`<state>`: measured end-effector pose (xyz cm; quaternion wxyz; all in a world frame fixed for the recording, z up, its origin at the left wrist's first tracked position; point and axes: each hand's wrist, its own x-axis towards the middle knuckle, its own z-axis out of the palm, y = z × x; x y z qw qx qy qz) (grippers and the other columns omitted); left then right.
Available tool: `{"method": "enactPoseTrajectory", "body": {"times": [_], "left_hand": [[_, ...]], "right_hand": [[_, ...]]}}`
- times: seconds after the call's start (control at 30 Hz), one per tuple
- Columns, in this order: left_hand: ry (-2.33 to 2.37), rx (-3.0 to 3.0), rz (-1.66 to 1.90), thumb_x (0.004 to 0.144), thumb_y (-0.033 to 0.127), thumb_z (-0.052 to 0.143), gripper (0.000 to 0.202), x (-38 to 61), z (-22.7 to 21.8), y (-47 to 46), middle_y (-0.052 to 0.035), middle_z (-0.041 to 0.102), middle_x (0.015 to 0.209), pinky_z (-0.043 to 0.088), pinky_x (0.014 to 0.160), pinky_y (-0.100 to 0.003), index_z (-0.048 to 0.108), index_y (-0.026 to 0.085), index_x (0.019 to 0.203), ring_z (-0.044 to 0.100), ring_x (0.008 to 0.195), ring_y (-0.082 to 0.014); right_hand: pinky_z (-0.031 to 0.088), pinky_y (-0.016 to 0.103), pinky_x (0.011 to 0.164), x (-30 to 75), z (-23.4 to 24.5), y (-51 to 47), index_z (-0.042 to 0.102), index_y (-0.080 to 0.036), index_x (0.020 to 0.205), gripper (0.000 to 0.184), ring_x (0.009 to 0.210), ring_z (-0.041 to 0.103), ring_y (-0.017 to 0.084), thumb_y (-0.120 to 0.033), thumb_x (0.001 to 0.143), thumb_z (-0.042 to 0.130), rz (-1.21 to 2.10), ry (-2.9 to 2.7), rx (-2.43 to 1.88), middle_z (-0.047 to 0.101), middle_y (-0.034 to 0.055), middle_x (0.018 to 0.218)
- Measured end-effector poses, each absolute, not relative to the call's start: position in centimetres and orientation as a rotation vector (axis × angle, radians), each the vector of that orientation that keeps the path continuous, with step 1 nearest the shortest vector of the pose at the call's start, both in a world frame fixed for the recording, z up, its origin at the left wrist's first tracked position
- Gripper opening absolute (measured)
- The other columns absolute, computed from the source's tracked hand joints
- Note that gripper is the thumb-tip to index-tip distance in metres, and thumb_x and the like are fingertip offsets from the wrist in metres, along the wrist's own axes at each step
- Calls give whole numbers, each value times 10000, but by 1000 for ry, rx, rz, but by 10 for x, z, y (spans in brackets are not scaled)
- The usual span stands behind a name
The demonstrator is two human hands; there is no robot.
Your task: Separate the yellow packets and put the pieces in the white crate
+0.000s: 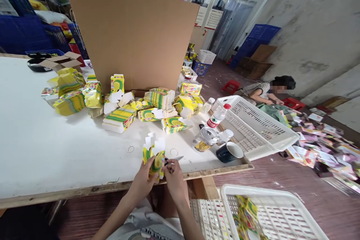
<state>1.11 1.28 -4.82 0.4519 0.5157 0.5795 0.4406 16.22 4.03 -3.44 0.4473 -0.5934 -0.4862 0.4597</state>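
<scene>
A small yellow-and-green carton (158, 159) with white flaps standing up at its top is held near the table's front edge. My left hand (146, 172) is wrapped round its left side, fingers across the front. At the carton's right edge, my right hand (173, 176) is closed, fingertips pinched against it. Scissors (177, 158) lie on the table just behind my right hand, their blade pointing right and the handle partly hidden. Two rubber bands, one a thin loop (130, 149), lie on the white tabletop (84, 157).
Stacks of flat yellow cartons (119, 118) line the table before a tall cardboard sheet (132, 37). To the right stand a bottle (218, 116), a clear jar (206, 140), a dark mug (226, 153) and a white crate (253, 127). A lower basket (275, 210) holds cartons. A person (267, 90) sits beyond.
</scene>
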Motion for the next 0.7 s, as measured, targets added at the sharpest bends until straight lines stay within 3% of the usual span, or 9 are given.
{"method": "enactPoseTrajectory", "body": {"times": [0.13,0.27,0.37,0.47,0.53,0.6,0.7], "left_hand": [[1314,1043,1211,844,447,644,654,11,-35,18,-147,430,1555,256,1202,-459,463,191,1418,329,1465,-321],[1053,851,1135,847,598,607,616,11,-15,19,-192,645,1344,479,1037,-506,612,157,1278,566,1279,-384],[860,770,1054,787,677,637,658,15,-3,16,-211,712,1225,546,930,-517,703,140,1162,659,1141,-404],[735,737,1033,730,654,721,657,20,2,13,-189,705,1249,541,944,-481,716,168,1173,649,1159,-385],[693,728,1037,709,602,775,635,22,4,13,-170,715,1237,537,949,-455,715,186,1185,651,1158,-369],[676,725,1048,692,572,805,614,23,5,13,-161,731,1207,539,941,-431,729,185,1162,657,1146,-359],[686,719,1063,644,535,854,597,24,9,14,-164,757,1136,553,901,-402,753,160,1098,679,1099,-353]], "right_hand": [[494,321,685,171,-21,31,640,-203,935,213,742,647,220,-313,760,688,1303,-1077,-1337,726,48,821],[500,316,714,177,-11,20,709,-194,902,275,757,643,209,-360,694,781,1552,-955,-1164,737,52,825],[424,241,564,180,-9,15,728,-200,872,285,606,559,141,-380,671,820,1662,-859,-1084,710,24,747],[306,199,478,182,-8,14,733,-207,854,275,505,430,84,-387,674,835,1698,-788,-1045,682,-3,706],[298,195,474,183,-6,14,738,-207,845,269,498,415,76,-384,674,847,1703,-774,-1030,681,-7,706],[352,202,502,183,-2,13,744,-210,852,268,540,481,93,-387,681,852,1696,-783,-1021,704,2,750],[482,251,690,186,5,11,751,-220,888,273,765,633,166,-400,705,847,1664,-816,-1017,749,28,879]]}}
